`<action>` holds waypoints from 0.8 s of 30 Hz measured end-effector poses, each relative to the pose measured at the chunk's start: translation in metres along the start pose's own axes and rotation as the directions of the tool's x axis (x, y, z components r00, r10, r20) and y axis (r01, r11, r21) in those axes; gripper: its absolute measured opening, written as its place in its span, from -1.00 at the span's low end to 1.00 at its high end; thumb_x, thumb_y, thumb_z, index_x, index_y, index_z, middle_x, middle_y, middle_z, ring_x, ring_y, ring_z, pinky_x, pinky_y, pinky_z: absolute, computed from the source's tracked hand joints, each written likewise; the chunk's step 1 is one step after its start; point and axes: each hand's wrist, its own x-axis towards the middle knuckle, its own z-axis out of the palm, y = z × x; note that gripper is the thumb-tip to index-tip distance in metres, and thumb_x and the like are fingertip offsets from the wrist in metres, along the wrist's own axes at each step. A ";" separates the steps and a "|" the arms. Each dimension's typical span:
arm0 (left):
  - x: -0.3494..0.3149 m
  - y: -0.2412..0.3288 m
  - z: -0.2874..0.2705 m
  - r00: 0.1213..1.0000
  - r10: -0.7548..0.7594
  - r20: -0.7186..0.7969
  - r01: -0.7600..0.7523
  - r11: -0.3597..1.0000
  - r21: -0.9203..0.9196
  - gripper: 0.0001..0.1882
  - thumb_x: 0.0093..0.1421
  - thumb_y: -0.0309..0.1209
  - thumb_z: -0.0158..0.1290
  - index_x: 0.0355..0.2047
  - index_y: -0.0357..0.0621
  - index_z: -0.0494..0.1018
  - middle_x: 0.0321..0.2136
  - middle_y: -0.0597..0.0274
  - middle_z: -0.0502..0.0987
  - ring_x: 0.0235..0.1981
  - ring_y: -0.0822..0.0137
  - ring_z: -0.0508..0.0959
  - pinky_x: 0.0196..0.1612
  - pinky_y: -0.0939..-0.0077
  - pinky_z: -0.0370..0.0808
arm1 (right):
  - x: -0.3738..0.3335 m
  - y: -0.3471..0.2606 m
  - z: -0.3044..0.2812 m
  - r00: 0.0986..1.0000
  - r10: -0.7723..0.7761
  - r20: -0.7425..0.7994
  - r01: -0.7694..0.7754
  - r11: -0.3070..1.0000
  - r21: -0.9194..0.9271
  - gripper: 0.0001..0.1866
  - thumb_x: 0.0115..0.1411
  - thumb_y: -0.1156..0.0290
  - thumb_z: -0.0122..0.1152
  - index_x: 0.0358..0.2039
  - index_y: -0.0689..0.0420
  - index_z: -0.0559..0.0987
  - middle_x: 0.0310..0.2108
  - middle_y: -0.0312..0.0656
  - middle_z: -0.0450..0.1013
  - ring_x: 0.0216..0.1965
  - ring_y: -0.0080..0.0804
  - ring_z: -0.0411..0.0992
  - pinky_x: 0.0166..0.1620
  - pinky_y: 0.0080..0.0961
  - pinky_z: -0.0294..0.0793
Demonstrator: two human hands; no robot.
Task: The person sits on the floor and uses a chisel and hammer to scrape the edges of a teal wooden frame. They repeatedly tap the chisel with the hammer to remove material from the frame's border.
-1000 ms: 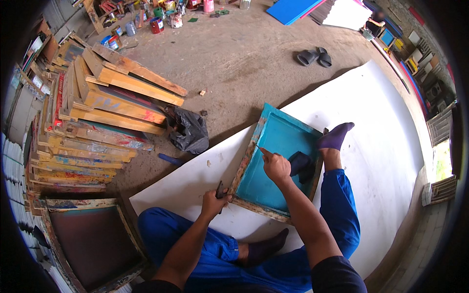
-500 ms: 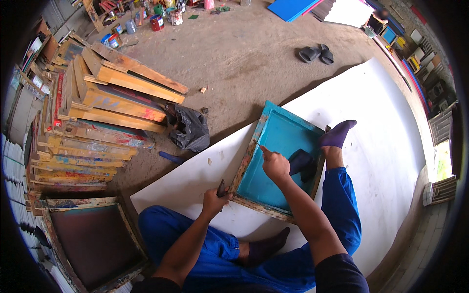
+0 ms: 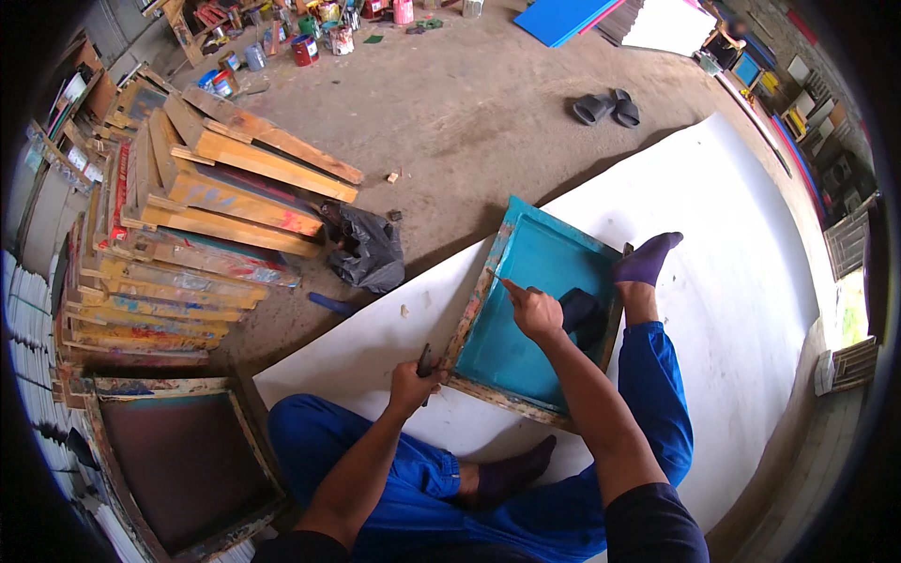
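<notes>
A screen-printing frame (image 3: 537,405) with a worn wooden border and teal mesh lies tilted in front of me, its right side against my lower leg. My left hand (image 3: 414,387) is closed around a dark hand tool (image 3: 425,360) beside the frame's lower left corner; its kind is unclear. Over the mesh, my right hand (image 3: 537,314) is closed, with a thin tip (image 3: 497,276) poking out toward the frame's left rail. Fingers hide the rest of that thin thing. A dark patch (image 3: 584,317) shows on the mesh beside the right hand; I cannot tell whether it is shadow.
Beneath the frame and my legs spreads a white sheet (image 3: 741,281). Stacked wooden frames (image 3: 188,253) and a black plastic bag (image 3: 366,249) are at left, another dark-meshed frame (image 3: 178,469) nearer. Paint cans (image 3: 304,50) and black sandals (image 3: 608,108) sit farther off.
My right hand has shifted slightly to the right, its thin tip still by the left rail. The left hand keeps its grip on the dark tool, and the frame stays almost in place.
</notes>
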 end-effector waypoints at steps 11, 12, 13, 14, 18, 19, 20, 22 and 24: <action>-0.001 0.002 -0.001 1.000 -0.010 0.017 0.010 0.999 -0.048 -0.62 0.09 -0.43 0.39 -0.15 -0.44 0.59 -0.56 0.20 0.61 -0.58 0.49 0.59 -0.47 0.55 0.57 | 0.025 0.021 0.009 0.997 -0.023 0.076 -0.005 0.937 0.349 -0.66 0.39 0.27 0.18 0.14 -0.08 0.65 -0.47 -0.26 0.51 -0.56 -0.57 0.35 -0.42 -0.43 0.43; -0.001 0.002 -0.001 1.000 -0.015 0.015 0.016 0.998 -0.056 -0.62 0.09 -0.43 0.39 -0.14 -0.44 0.59 -0.56 0.19 0.61 -0.58 0.49 0.59 -0.47 0.55 0.57 | 0.025 0.019 0.004 0.990 0.030 0.137 -0.080 0.924 0.374 -0.66 0.39 0.26 0.18 0.14 -0.09 0.65 -0.43 -0.21 0.57 -0.54 -0.53 0.43 -0.39 -0.41 0.48; -0.001 0.001 -0.001 1.000 -0.021 0.014 0.022 0.998 -0.063 -0.62 0.09 -0.43 0.39 -0.14 -0.44 0.59 -0.55 0.19 0.62 -0.58 0.48 0.60 -0.47 0.54 0.57 | 0.025 0.016 -0.001 0.952 0.144 0.269 -0.260 0.845 0.468 -0.66 0.38 0.25 0.18 0.13 -0.12 0.65 -0.38 -0.18 0.60 -0.48 -0.45 0.50 -0.33 -0.37 0.52; 0.000 0.000 -0.001 1.000 -0.025 0.016 0.026 0.996 -0.088 -0.61 0.09 -0.44 0.39 -0.13 -0.44 0.59 -0.55 0.18 0.62 -0.58 0.48 0.60 -0.47 0.54 0.57 | 0.026 0.014 -0.007 0.884 0.233 0.405 -0.435 0.730 0.528 -0.67 0.38 0.24 0.18 0.13 -0.15 0.65 -0.33 -0.14 0.63 -0.41 -0.37 0.57 -0.27 -0.33 0.55; 0.004 -0.004 0.000 1.000 -0.015 0.008 0.015 1.000 -0.019 -0.61 0.09 -0.44 0.38 -0.13 -0.46 0.58 -0.55 0.19 0.62 -0.58 0.47 0.60 -0.47 0.54 0.56 | 0.016 -0.001 -0.016 0.998 0.034 0.047 -0.043 0.978 0.206 -0.67 0.35 0.21 0.19 0.11 -0.27 0.65 -0.20 -0.08 0.66 -0.22 -0.08 0.65 -0.16 -0.17 0.61; 0.003 -0.006 0.001 1.000 -0.012 0.004 0.012 0.999 -0.040 -0.61 0.09 -0.44 0.38 -0.14 -0.46 0.58 -0.56 0.20 0.61 -0.58 0.47 0.60 -0.47 0.54 0.56 | 0.014 -0.004 -0.017 0.999 0.034 0.008 -0.034 0.991 0.130 -0.68 0.35 0.21 0.19 0.10 -0.28 0.66 -0.22 -0.08 0.66 -0.23 -0.06 0.64 -0.17 -0.16 0.61; 0.004 -0.007 0.002 1.000 -0.009 0.000 0.009 0.998 -0.062 -0.62 0.09 -0.44 0.38 -0.14 -0.46 0.58 -0.56 0.20 0.61 -0.58 0.47 0.60 -0.47 0.53 0.55 | 0.011 -0.005 -0.018 0.998 0.056 -0.009 -0.055 0.997 0.058 -0.68 0.35 0.20 0.20 0.09 -0.29 0.66 -0.25 -0.08 0.66 -0.24 -0.04 0.64 -0.17 -0.14 0.61; 0.004 -0.009 0.002 1.000 -0.015 -0.008 0.014 0.999 -0.050 -0.62 0.09 -0.44 0.38 -0.15 -0.45 0.58 -0.57 0.20 0.61 -0.58 0.47 0.60 -0.47 0.53 0.56 | 0.009 -0.007 -0.020 0.997 0.057 -0.045 -0.057 0.998 -0.018 -0.69 0.33 0.21 0.20 0.07 -0.30 0.67 -0.26 -0.07 0.65 -0.25 0.00 0.62 -0.17 -0.12 0.61; 0.004 -0.009 0.002 1.000 -0.011 -0.002 0.011 0.999 -0.032 -0.62 0.09 -0.43 0.38 -0.16 -0.45 0.59 -0.57 0.20 0.61 -0.58 0.47 0.60 -0.46 0.52 0.56 | 0.008 -0.009 -0.022 0.996 0.016 -0.088 -0.018 1.000 -0.023 -0.69 0.32 0.22 0.21 0.06 -0.30 0.68 -0.26 -0.05 0.65 -0.25 0.03 0.61 -0.17 -0.10 0.61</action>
